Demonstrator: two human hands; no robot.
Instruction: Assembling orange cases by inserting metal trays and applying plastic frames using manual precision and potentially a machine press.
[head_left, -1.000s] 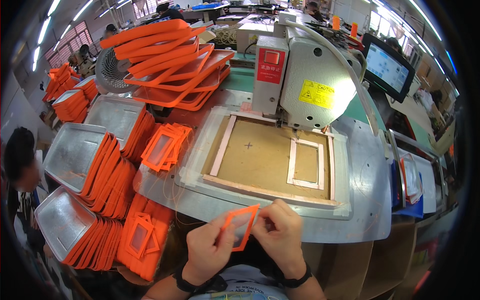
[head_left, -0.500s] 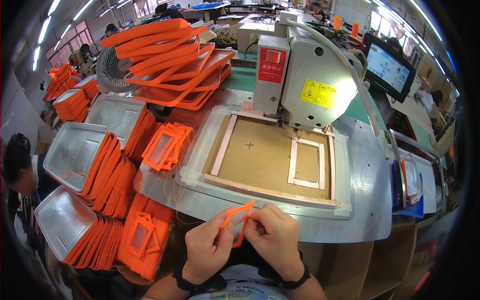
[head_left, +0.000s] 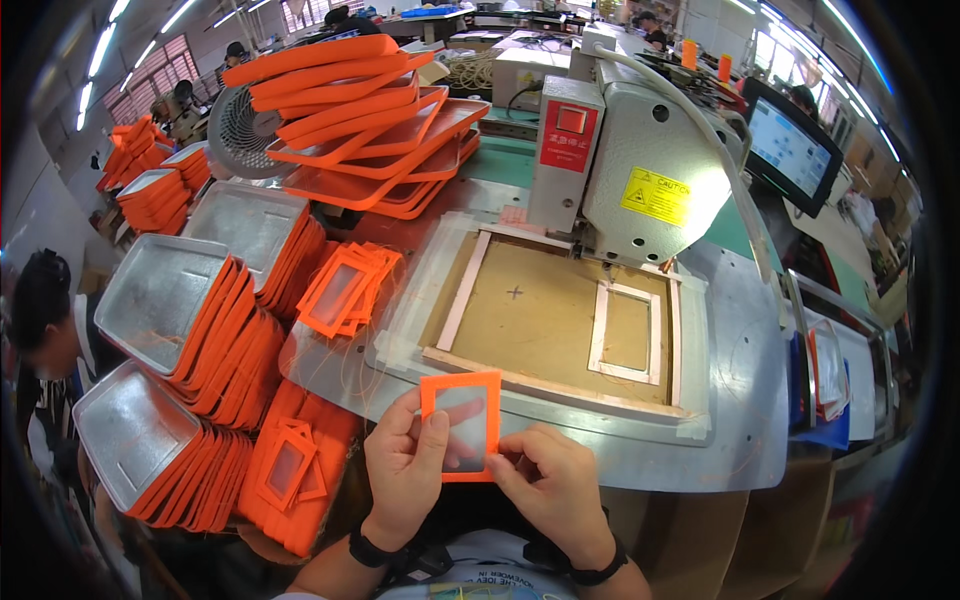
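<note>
Between my hands is a small orange-bordered clear window panel (head_left: 470, 440), upright with its flat face toward me. My left hand (head_left: 408, 465) grips its left edge, thumb in front and fingers showing through the clear sheet behind. At the lower right edge, my right hand (head_left: 550, 485) pinches the orange border between thumb and fingers. Just beyond lies a sewing template (head_left: 530, 310) with a brown base and a smaller white rectangular frame (head_left: 597, 335), under the sewing machine head (head_left: 650, 150). Similar small orange panels (head_left: 345, 290) are piled left of the template.
Stacks of orange-sided pieces with clear tops (head_left: 165, 300) crowd the left. More small panels (head_left: 285, 468) rest on an orange stack at lower left. A tall orange pile (head_left: 340, 120) stands behind, beside a fan (head_left: 240, 130). A screen (head_left: 790, 145) is at right; another person (head_left: 50, 320) is at far left.
The panel has turned from edge-on and tilted to facing me flat. My right hand has shifted down along its right edge, and the view has swung slightly left.
</note>
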